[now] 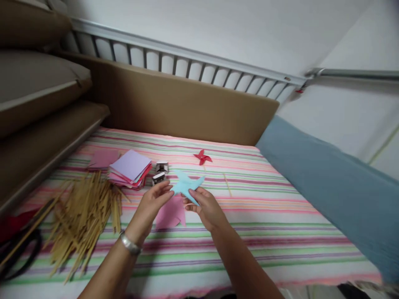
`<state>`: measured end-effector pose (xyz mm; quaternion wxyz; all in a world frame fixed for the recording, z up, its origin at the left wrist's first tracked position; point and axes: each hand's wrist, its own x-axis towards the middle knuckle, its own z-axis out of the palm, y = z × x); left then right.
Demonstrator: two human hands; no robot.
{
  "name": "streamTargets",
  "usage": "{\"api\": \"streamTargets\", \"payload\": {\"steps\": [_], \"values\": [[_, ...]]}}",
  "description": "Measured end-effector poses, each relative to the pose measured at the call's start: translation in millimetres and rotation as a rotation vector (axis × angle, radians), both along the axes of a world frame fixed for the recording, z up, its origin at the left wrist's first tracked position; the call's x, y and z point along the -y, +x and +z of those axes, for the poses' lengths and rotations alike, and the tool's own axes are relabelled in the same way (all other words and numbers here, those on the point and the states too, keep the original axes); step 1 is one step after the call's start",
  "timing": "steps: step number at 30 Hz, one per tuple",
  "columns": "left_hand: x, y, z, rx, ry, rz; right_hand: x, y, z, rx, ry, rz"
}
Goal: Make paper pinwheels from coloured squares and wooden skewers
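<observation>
A light blue paper pinwheel [185,183] is held up in front of me, its pointed blades spread. My left hand [156,200] pinches its left blade between thumb and fingers; a silver bracelet is on that wrist. My right hand [204,204] grips its lower right side, thumb on top and fingers beneath. Below the pinwheel lies a cut pink sheet [168,214], partly covered by it. Farther back is a finished-looking red pinwheel [203,157] on a thin stick.
Left of my hands are a heap of thin wooden sticks [84,218], a stack of coloured paper squares [131,164] and small open boxes [161,167]. Black-handled scissors [28,255] lie far left. One stick [227,184] rests to the right on the striped cloth [280,249]. A brown board [187,106] stands behind.
</observation>
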<state>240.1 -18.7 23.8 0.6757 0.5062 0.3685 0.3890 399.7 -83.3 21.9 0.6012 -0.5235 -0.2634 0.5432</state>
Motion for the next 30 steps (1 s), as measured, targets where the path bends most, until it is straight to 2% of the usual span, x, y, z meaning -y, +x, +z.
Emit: {"api": "streamTargets", "payload": {"steps": [3,7,12,17,24,30], "values": [[-2,-8,7.4,0.053,-0.003,-0.070,3,-33,5.1,-0.002,-0.024,0.086],[-5,-16,2.8,0.042,-0.031,-0.071,0,-48,5.1,0.029,-0.036,0.080],[-10,-15,-7.3,-0.007,-0.044,-0.007,-5,-52,4.4,0.069,-0.025,0.072],[-10,-16,-8.5,-0.041,-0.050,0.055,-10,-54,4.0,0.096,-0.035,0.065],[-6,-17,-7.1,-0.004,-0.063,0.034,-11,-55,0.7,0.137,-0.037,0.019],[-5,-18,-6.3,0.024,-0.021,-0.073,-12,-52,0.3,0.141,-0.033,0.002]]}}
